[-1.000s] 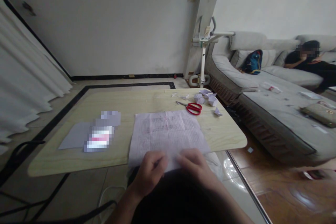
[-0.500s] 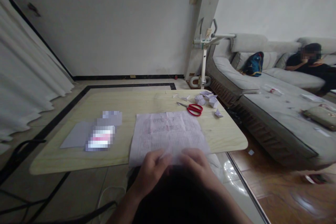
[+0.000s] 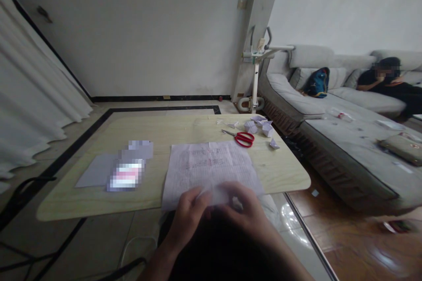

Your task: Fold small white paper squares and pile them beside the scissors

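On the left, the person's left hand is narrowly pinching a small, thin white piece of paper, which is sitting between the two hands, over the near part of a large, creased white sheet covered in writing. The piece could be tearing or creasing askew if the hands are pulling unevenly. Its long axis seems to be running left to right, from hand to hand, though blur is hiding which way it is pointing. The right hand is curling at the piece's right side; whether it is gripping, one cannot tell. Farther right, red-handled metal scissors are pointing leftward on the pale wood-grain desk.
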Motion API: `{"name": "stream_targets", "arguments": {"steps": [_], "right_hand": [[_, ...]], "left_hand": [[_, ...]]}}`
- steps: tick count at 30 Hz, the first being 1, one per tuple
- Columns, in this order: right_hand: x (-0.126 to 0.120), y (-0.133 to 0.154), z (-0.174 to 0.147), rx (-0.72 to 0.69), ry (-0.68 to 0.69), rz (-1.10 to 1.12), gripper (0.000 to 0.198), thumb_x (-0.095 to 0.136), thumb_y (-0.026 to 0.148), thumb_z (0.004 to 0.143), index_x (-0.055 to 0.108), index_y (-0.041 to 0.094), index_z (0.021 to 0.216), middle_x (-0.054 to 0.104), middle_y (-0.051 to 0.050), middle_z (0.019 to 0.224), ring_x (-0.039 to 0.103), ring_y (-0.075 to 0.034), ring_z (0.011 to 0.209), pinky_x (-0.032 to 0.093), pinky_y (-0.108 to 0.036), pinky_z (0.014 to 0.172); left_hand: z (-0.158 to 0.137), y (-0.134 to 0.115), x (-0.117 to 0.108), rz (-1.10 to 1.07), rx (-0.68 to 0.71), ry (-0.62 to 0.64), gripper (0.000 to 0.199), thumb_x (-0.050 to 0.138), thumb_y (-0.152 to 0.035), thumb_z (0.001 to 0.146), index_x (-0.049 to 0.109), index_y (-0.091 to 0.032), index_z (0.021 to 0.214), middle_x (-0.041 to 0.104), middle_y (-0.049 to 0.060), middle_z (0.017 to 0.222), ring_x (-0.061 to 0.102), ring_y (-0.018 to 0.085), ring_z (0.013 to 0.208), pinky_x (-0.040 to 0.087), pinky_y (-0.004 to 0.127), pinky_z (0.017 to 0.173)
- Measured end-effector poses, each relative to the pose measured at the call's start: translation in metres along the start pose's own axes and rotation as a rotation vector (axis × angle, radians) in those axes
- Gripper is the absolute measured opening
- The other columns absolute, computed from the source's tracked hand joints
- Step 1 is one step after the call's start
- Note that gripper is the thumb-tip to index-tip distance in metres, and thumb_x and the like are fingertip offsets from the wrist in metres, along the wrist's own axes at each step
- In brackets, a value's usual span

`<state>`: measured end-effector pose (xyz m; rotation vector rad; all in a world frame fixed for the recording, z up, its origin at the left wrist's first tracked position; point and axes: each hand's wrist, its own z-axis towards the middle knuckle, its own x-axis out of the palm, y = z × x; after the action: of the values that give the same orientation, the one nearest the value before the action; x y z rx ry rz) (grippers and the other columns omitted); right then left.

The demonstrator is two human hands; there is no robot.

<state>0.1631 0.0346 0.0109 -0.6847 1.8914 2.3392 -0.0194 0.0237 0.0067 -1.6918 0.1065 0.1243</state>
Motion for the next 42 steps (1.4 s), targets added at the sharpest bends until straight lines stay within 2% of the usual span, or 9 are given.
{"name": "stream_targets", "arguments": {"steps": [11, 19, 29, 34, 38, 42], "right_hand": [[0.0014, -0.0046, 0.0006, -0.038, -0.002, -0.042, 0.032, 0.067, 0.025, 0.081, 0.067, 0.022, 0.113, 0.067, -0.004, 0.090, 0.060, -0.019, 0.079, 0.052, -0.032, 0.073], [-0.0020, 0.0030, -0.0006, -0.045, 0.041, -0.056, 0.033, 0.067, 0.023, 0.081, 0.064, 0.023, 0.115, 0.066, -0.004, 0.088, 0.058, -0.018, 0.075, 0.050, -0.030, 0.067], [-0.0045, -0.0011, -0.0015, -0.063, 0.047, -0.054, 0.035, 0.069, 0.019, 0.078, 0.067, 0.025, 0.112, 0.065, -0.001, 0.080, 0.056, -0.017, 0.070, 0.048, -0.029, 0.066], [-0.0059, 0.0000, 0.0001, -0.121, 0.046, -0.083, 0.029, 0.066, 0.023, 0.082, 0.068, 0.022, 0.110, 0.063, -0.001, 0.076, 0.054, -0.016, 0.067, 0.047, -0.029, 0.063], [-0.0062, 0.0012, 0.0006, -0.131, 0.057, -0.091, 0.028, 0.066, 0.026, 0.083, 0.067, 0.021, 0.111, 0.063, -0.001, 0.076, 0.054, -0.016, 0.066, 0.047, -0.029, 0.063], [-0.0070, 0.0002, -0.0001, -0.157, 0.061, -0.087, 0.029, 0.065, 0.026, 0.085, 0.067, 0.022, 0.114, 0.064, -0.002, 0.079, 0.055, -0.017, 0.068, 0.048, -0.030, 0.063]], "left_hand": [[-0.0002, -0.0025, 0.0014, 0.109, 0.059, 0.060, 0.033, 0.052, -0.043, 0.091, 0.062, -0.017, 0.072, 0.055, -0.002, 0.058, 0.054, 0.015, 0.057, 0.043, 0.024, 0.056], [0.0007, -0.0018, 0.0018, 0.098, 0.071, 0.017, 0.033, 0.057, -0.044, 0.087, 0.063, -0.017, 0.069, 0.057, -0.001, 0.058, 0.055, 0.016, 0.057, 0.044, 0.025, 0.055], [-0.0016, -0.0041, 0.0005, -0.112, -0.079, 0.073, 0.029, 0.062, -0.043, 0.082, 0.064, -0.017, 0.069, 0.057, -0.002, 0.055, 0.055, 0.015, 0.054, 0.045, 0.025, 0.053], [-0.0009, 0.0021, 0.0028, -0.301, -0.174, 0.109, 0.029, 0.065, -0.043, 0.080, 0.066, -0.015, 0.073, 0.061, -0.002, 0.057, 0.056, 0.012, 0.051, 0.044, 0.022, 0.050], [0.0013, 0.0040, 0.0047, -0.438, -0.220, 0.141, 0.027, 0.069, -0.041, 0.075, 0.065, -0.014, 0.072, 0.058, -0.003, 0.052, 0.052, 0.010, 0.045, 0.041, 0.020, 0.045], [0.0021, 0.0036, 0.0059, -0.477, -0.245, 0.147, 0.027, 0.070, -0.040, 0.075, 0.064, -0.014, 0.072, 0.056, -0.004, 0.052, 0.051, 0.009, 0.045, 0.039, 0.019, 0.043]]}}
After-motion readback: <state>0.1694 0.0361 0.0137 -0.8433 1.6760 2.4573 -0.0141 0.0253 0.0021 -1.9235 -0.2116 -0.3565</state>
